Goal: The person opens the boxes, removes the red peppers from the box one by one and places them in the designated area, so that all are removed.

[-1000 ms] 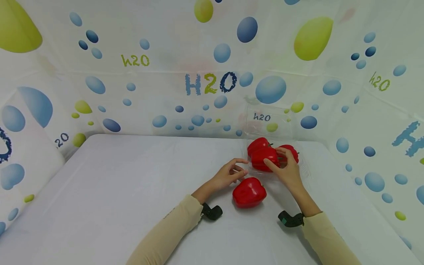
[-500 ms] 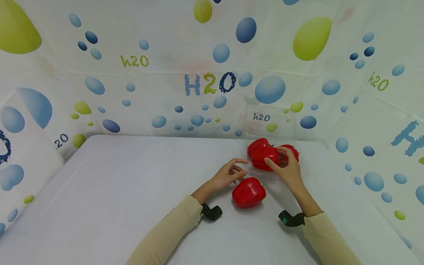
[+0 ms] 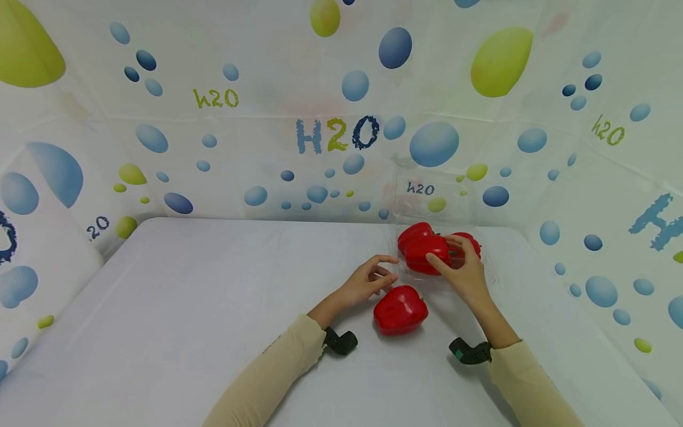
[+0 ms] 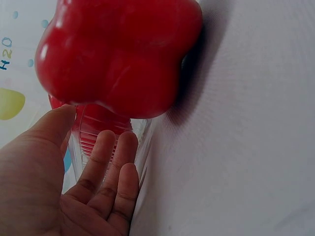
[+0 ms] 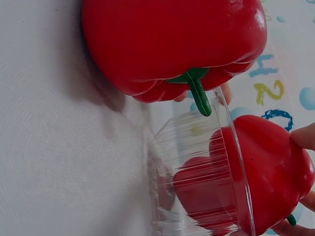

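Note:
My right hand (image 3: 463, 270) grips a red bell pepper (image 3: 425, 255) by its stem end, thumb on the near side. That pepper sits in or over a transparent plastic clamshell box (image 5: 235, 162), partly above its rim in the right wrist view. Two more red peppers lie in the box, one at the back left (image 3: 414, 233) and one behind my right fingers (image 3: 472, 239). My left hand (image 3: 368, 283) is beside the box's left wall with loosely bent fingers, holding nothing; whether it touches the wall I cannot tell. Another pepper (image 3: 400, 310) lies on the table in front of the box.
The box's lid (image 3: 453, 207) stands raised at the back, against the printed curtain (image 3: 267, 71). A white cloth covers the table (image 3: 213, 308). Both wrists carry black camera mounts, the left mount (image 3: 341, 342) close to the loose pepper.
Almost nothing differs. The held pepper and my right hand shift very slightly; my left hand and the loose pepper stay in place.

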Action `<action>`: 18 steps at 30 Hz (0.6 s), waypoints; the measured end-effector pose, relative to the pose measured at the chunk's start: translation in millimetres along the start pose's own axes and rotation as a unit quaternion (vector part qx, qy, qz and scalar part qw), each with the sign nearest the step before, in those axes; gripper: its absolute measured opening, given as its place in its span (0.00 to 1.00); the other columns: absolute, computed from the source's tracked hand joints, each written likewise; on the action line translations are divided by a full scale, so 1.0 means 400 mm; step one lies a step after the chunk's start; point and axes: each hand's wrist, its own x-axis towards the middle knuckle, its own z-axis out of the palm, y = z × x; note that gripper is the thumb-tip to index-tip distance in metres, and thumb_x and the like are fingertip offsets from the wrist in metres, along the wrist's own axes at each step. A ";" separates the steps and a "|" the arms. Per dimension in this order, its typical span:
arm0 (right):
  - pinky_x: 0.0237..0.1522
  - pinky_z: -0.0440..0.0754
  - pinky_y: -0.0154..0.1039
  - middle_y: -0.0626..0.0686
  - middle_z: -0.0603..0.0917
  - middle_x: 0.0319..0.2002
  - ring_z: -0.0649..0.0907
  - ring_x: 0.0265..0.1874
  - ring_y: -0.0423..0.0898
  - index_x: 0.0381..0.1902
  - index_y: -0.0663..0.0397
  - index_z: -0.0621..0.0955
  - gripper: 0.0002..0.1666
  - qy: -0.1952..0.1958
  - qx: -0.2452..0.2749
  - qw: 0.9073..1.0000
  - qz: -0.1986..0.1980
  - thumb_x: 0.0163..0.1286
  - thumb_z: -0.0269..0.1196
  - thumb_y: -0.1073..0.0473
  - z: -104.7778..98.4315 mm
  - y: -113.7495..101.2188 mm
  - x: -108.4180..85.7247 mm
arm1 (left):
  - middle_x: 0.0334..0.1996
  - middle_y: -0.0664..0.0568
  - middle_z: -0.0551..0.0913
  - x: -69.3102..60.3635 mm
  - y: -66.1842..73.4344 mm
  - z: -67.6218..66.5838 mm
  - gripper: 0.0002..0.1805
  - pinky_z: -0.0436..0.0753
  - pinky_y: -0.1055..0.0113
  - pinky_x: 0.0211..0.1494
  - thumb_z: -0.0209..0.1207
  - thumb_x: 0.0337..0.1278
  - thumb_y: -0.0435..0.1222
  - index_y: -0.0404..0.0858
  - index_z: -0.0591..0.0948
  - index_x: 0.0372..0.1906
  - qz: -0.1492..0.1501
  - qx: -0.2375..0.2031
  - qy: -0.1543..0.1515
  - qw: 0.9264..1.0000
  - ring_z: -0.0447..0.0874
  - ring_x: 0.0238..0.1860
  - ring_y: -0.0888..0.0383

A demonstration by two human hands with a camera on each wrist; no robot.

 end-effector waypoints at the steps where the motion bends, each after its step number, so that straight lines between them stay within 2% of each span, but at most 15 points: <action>1: 0.56 0.76 0.48 0.62 0.72 0.62 0.73 0.58 0.56 0.66 0.59 0.65 0.38 0.000 -0.001 1.000 -0.001 0.65 0.66 0.50 -0.001 0.000 0.000 | 0.48 0.37 0.81 0.000 0.001 0.000 0.23 0.82 0.63 0.43 0.55 0.69 0.35 0.40 0.69 0.66 0.000 0.000 0.000 1.000 0.84 0.42 0.50; 8: 0.53 0.77 0.46 0.62 0.72 0.62 0.74 0.56 0.57 0.66 0.58 0.65 0.38 -0.005 -0.009 1.000 -0.004 0.65 0.66 0.50 -0.009 0.001 0.002 | 0.48 0.37 0.82 0.000 0.001 0.000 0.22 0.81 0.64 0.43 0.55 0.69 0.35 0.39 0.69 0.65 0.000 -0.001 0.002 1.000 0.84 0.40 0.54; 15: 0.52 0.77 0.45 0.62 0.73 0.62 0.74 0.56 0.57 0.66 0.58 0.65 0.37 -0.011 -0.019 1.000 -0.012 0.65 0.66 0.50 -0.014 0.004 0.006 | 0.48 0.37 0.82 0.040 -0.069 0.003 0.23 0.81 0.63 0.42 0.55 0.69 0.35 0.41 0.68 0.66 0.001 -0.002 0.002 1.000 0.84 0.42 0.49; 18: 0.53 0.77 0.47 0.62 0.73 0.62 0.74 0.56 0.57 0.66 0.58 0.65 0.37 -0.015 -0.022 1.000 -0.011 0.66 0.66 0.50 -0.019 0.003 0.006 | 0.48 0.37 0.82 0.045 -0.082 0.004 0.24 0.81 0.65 0.41 0.56 0.69 0.37 0.43 0.68 0.67 0.005 0.000 0.004 1.000 0.85 0.42 0.50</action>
